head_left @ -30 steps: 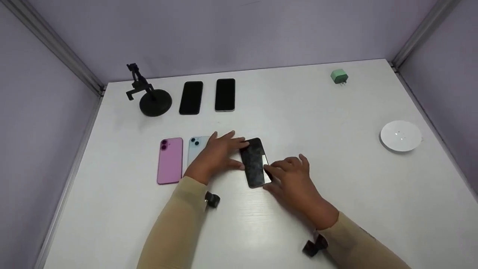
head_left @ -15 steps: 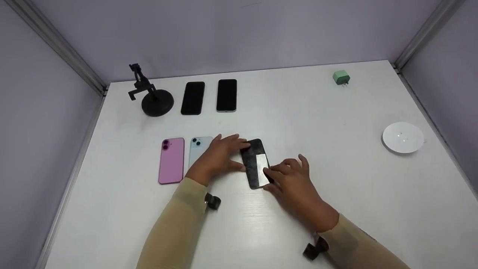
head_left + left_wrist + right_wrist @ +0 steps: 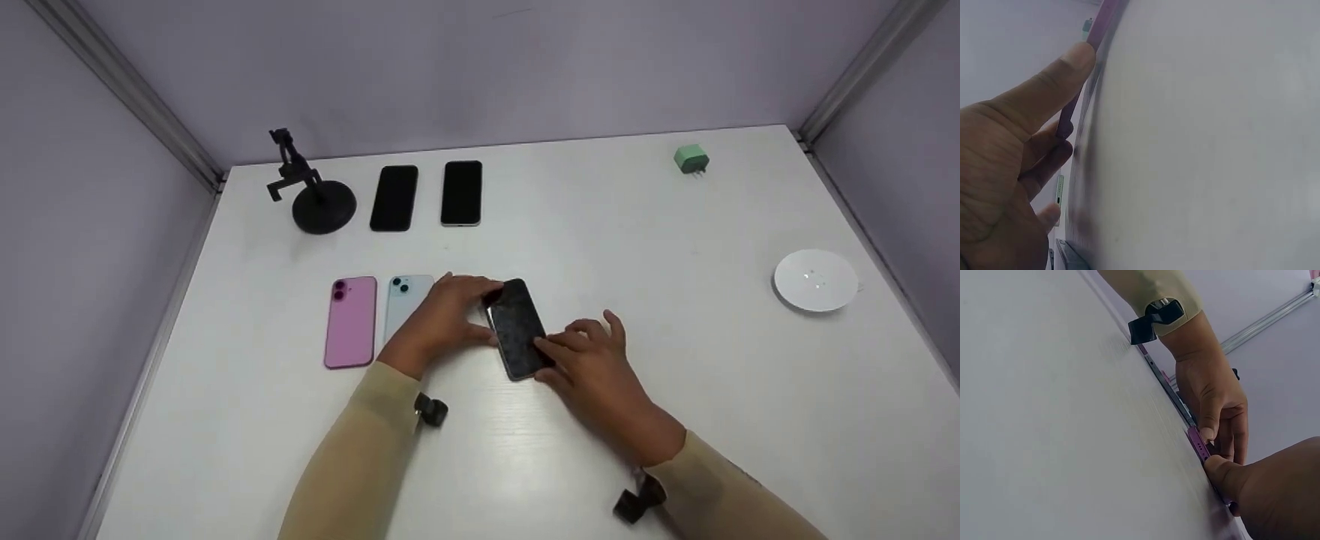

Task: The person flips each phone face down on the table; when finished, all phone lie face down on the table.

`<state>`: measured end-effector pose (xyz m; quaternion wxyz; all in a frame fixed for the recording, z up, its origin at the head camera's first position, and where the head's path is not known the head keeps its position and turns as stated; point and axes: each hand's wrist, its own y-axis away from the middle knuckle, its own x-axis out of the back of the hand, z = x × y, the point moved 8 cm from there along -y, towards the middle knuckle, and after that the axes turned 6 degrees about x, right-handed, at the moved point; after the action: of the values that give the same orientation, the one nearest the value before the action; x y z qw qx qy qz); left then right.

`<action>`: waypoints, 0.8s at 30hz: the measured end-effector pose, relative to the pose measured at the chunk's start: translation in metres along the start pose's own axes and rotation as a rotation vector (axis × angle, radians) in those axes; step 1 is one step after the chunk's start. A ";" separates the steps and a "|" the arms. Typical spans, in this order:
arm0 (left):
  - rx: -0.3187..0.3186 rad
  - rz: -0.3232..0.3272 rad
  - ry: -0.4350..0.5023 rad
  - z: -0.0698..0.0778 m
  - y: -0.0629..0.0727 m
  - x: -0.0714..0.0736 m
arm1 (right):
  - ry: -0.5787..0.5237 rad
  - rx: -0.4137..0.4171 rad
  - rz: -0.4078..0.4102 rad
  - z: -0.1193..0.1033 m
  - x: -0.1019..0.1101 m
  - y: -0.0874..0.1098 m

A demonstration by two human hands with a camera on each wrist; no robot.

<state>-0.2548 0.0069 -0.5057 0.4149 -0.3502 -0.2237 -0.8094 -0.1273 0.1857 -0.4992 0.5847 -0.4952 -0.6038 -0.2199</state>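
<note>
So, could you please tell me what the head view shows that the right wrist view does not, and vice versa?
Of the two, only the head view shows the white dish, the green plug and the dark face of the phone. Only the right wrist view shows small holes in the phone's purple edge. Both show the left hand and right hand at the phone and the white table.

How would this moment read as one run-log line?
left hand: holds purple-framed smartphone | right hand: holds its lower-right corner | pose: face-up | beside: light-blue smartphone
</note>
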 end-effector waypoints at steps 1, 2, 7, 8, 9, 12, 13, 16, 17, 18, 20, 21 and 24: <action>0.000 0.004 0.005 0.000 0.000 0.000 | 0.007 0.009 0.005 0.000 0.000 0.000; 0.002 0.006 0.008 0.000 0.000 0.000 | 0.012 0.017 0.009 -0.001 0.001 0.000; 0.037 0.003 0.042 -0.001 0.002 0.000 | 0.018 0.032 0.007 -0.002 0.002 0.001; 0.046 0.003 0.049 -0.001 0.002 0.000 | 0.013 0.030 0.004 -0.002 0.002 0.001; 0.054 0.003 0.054 -0.001 0.003 0.000 | 0.008 0.028 -0.002 -0.002 0.002 0.000; 0.070 0.004 0.056 -0.002 0.004 0.000 | -0.015 0.019 -0.027 -0.003 0.001 0.000; 0.073 0.006 0.061 -0.003 0.004 0.000 | -0.021 0.018 -0.033 -0.003 0.001 0.000; 0.070 0.013 0.074 -0.002 0.005 0.002 | -0.033 0.017 -0.044 -0.004 0.000 0.000; 0.070 0.016 0.081 -0.002 0.005 0.002 | -0.036 0.017 -0.041 -0.004 0.000 0.000; 0.070 0.020 0.088 -0.003 0.005 0.002 | -0.038 0.017 -0.037 -0.004 0.000 0.000; 0.074 0.027 0.099 -0.002 0.004 0.003 | -0.043 0.022 -0.021 -0.004 0.001 0.000; 0.075 0.032 0.105 -0.002 0.004 0.003 | -0.046 0.024 -0.013 -0.004 0.001 0.000; 0.077 0.041 0.119 -0.001 0.003 0.004 | -0.056 0.024 0.000 -0.005 0.002 0.000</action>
<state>-0.2547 0.0027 -0.5033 0.4571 -0.2900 -0.2224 -0.8109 -0.1248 0.1822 -0.4963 0.5732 -0.4941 -0.6227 -0.1988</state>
